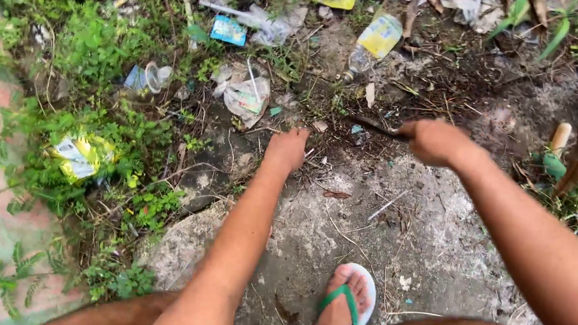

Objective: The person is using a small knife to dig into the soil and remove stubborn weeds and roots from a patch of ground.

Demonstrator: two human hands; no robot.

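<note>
Head-camera view looks down past bare knees to cracked, dirt-smeared concrete at the frame's centre and lower right, with weeds and litter across the upper half. At centre, the left hand reaches to the ground with fingers curled down at the soil's edge; whether it pinches anything cannot be told. Right of centre, the right hand is fisted tight around the handle of a thin dark blade or stick, whose tip points left toward the left hand, low over the soil. Plastic scraps lie just beyond: a crumpled clear cup with straw, a yellow-labelled bottle and a yellow wrapper in the weeds at left. A foot in a green-strapped sandal stands at bottom centre. I judge the risk to be the tool's tip lying close to the left fingers: a slip on hard concrete could drive it into them, or toward the exposed toes.
</note>
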